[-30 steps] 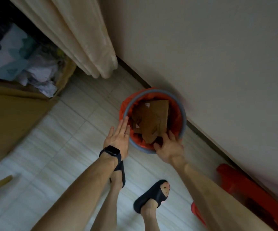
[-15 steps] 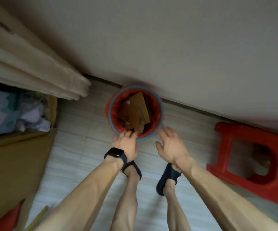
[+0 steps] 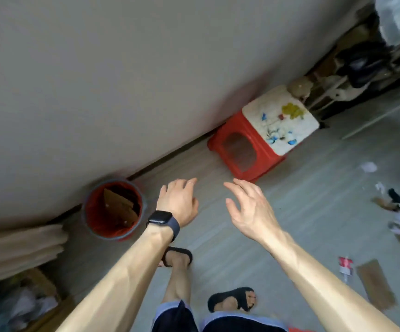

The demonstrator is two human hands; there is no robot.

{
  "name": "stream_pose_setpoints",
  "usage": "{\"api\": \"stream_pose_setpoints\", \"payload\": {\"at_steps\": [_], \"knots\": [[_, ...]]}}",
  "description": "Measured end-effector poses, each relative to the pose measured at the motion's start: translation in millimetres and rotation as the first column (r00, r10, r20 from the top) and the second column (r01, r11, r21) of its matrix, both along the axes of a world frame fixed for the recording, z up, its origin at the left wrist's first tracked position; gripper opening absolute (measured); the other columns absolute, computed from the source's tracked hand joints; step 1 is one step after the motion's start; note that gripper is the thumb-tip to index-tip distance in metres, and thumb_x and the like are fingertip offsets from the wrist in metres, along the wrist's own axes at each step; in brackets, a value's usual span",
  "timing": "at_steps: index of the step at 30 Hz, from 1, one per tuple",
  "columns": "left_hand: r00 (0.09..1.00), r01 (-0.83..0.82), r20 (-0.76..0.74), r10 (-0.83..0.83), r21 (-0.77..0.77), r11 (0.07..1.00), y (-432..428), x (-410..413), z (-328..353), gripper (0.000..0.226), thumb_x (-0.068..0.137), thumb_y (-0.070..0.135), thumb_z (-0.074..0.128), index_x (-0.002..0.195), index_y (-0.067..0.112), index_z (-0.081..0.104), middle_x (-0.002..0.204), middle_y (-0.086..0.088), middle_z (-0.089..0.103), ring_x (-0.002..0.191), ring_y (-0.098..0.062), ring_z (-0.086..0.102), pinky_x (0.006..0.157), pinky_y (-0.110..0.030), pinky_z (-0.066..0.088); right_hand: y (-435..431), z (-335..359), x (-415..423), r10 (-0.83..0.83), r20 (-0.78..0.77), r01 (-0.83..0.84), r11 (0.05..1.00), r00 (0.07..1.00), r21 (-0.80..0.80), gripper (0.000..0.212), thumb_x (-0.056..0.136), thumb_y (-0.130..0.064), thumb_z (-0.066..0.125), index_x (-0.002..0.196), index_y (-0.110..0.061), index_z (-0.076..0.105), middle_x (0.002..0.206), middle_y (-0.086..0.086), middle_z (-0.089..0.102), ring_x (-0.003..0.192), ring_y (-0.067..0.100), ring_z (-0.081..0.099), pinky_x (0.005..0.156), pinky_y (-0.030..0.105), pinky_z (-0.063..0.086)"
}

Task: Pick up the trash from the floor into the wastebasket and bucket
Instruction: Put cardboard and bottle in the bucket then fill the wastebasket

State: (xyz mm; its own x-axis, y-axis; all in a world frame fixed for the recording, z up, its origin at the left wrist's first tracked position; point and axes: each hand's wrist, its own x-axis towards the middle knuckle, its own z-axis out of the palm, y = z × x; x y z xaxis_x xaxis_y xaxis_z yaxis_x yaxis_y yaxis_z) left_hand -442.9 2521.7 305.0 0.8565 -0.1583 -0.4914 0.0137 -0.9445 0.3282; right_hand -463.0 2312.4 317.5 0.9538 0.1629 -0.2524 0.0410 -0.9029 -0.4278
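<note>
Hands off the rim now: left hand (image 3: 178, 202) and right hand (image 3: 249, 207) spread, empty; wastebasket (image 3: 96, 221) near, nine o'clock of the left hand.

Plain pale wall (image 3: 146, 68), dark baseboard (image 3: 170, 154) at its foot. Grey plank-pattern floor (image 3: 314, 212). Red stool (image 3: 254, 149), white patterned seat, near wall. Beige curtain (image 3: 19, 248) lower left.

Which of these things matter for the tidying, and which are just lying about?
Part of the job: wastebasket, cardboard strip, wrapper, paper scrap on the floor.
Just lying about: red stool, curtain.
</note>
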Motion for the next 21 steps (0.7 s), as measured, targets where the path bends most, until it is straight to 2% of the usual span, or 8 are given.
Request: {"api": "stream_pose_setpoints", "payload": {"at_steps": [2, 4, 5, 7, 10, 14, 16, 21], "knots": [[0.990, 0.133, 0.047, -0.133, 0.016, 0.991, -69, 2, 36, 0.059, 0.095, 0.036, 0.047, 0.151, 0.023, 0.032, 0.146, -0.006, 0.046, 0.136, -0.029, 0.039, 0.110, -0.043, 0.033, -71, 29, -29, -0.164, 0.030, 0.163, 0.986, 0.986, 0.047, 0.049, 0.092, -0.041, 0.047, 0.133, -0.021, 0.062, 0.137, 0.007, 0.059, 0.130, 0.026, 0.048, 0.113, 0.030, 0.030], [0.984, 0.168, 0.055, -0.168, 0.013, 0.986, -101, 5, 53, 0.059, 0.094, 0.037, 0.048, 0.150, 0.024, 0.033, 0.146, -0.004, 0.046, 0.136, -0.028, 0.039, 0.109, -0.042, 0.033, -106, 39, -47, -0.223, 0.046, 0.219, 0.973, 0.974, 0.069, 0.050, 0.091, -0.044, 0.045, 0.131, -0.020, 0.064, 0.133, 0.008, 0.061, 0.125, 0.026, 0.051, 0.110, 0.025, 0.029], [0.963, 0.252, 0.093, -0.253, 0.023, 0.967, -149, -1, 71, 0.059, 0.093, 0.036, 0.048, 0.149, 0.024, 0.035, 0.146, -0.003, 0.047, 0.136, -0.027, 0.040, 0.109, -0.042, 0.034, -153, 57, -74, -0.311, 0.059, 0.306, 0.949, 0.948, 0.078, 0.049, 0.091, -0.043, 0.046, 0.130, -0.018, 0.065, 0.131, 0.008, 0.062, 0.123, 0.027, 0.052, 0.109, 0.025, 0.029], [0.941, 0.313, 0.129, -0.313, 0.019, 0.949, -203, 0, 95, 0.054, 0.091, 0.034, 0.049, 0.144, 0.026, 0.042, 0.141, -0.002, 0.051, 0.133, -0.027, 0.043, 0.106, -0.042, 0.037, -207, 76, -102, -0.412, 0.106, 0.406, 0.911, 0.905, 0.074, 0.046, 0.091, -0.039, 0.052, 0.130, -0.018, 0.064, 0.131, 0.007, 0.062, 0.121, 0.027, 0.053, 0.107, 0.029, 0.034], [0.872, 0.447, 0.212, -0.441, 0.022, 0.894, -307, -3, 132, 0.044, 0.086, 0.031, 0.048, 0.130, 0.029, 0.051, 0.127, 0.000, 0.060, 0.121, -0.030, 0.053, 0.094, -0.041, 0.044, -301, 99, -148, -0.598, 0.135, 0.592, 0.801, 0.790, 0.086, 0.042, 0.091, -0.033, 0.061, 0.130, -0.018, 0.064, 0.132, 0.005, 0.062, 0.120, 0.031, 0.054, 0.104, 0.038, 0.042], [0.816, 0.536, 0.235, -0.528, 0.034, 0.844, -408, -7, 160, 0.049, 0.089, 0.033, 0.048, 0.138, 0.029, 0.048, 0.132, -0.001, 0.057, 0.123, -0.029, 0.052, 0.099, -0.041, 0.044, -379, 118, -182, -0.719, 0.162, 0.717, 0.692, 0.676, 0.080, 0.042, 0.092, -0.031, 0.063, 0.132, -0.016, 0.062, 0.133, 0.005, 0.062, 0.119, 0.032, 0.055, 0.103, 0.040, 0.042], [0.770, 0.602, 0.236, -0.593, 0.042, 0.797, -465, -14, 171, 0.048, 0.088, 0.033, 0.048, 0.136, 0.028, 0.050, 0.130, -0.002, 0.058, 0.122, -0.030, 0.053, 0.096, -0.041, 0.046, -422, 132, -199, -0.771, 0.168, 0.770, 0.633, 0.615, 0.087, 0.044, 0.091, -0.027, 0.066, 0.133, -0.016, 0.061, 0.133, 0.006, 0.061, 0.121, 0.032, 0.054, 0.105, 0.041, 0.041], [0.699, 0.695, 0.218, -0.681, 0.019, 0.719, -573, -2, 183, 0.056, 0.087, 0.033, 0.050, 0.142, 0.026, 0.045, 0.141, -0.003, 0.051, 0.130, -0.028, 0.047, 0.105, -0.043, 0.042, -513, 145, -197, -0.817, 0.177, 0.823, 0.565, 0.549, 0.054, 0.046, 0.092, -0.033, 0.063, 0.136, -0.022, 0.057, 0.136, 0.002, 0.059, 0.124, 0.030, 0.052, 0.105, 0.042, 0.041]]}}
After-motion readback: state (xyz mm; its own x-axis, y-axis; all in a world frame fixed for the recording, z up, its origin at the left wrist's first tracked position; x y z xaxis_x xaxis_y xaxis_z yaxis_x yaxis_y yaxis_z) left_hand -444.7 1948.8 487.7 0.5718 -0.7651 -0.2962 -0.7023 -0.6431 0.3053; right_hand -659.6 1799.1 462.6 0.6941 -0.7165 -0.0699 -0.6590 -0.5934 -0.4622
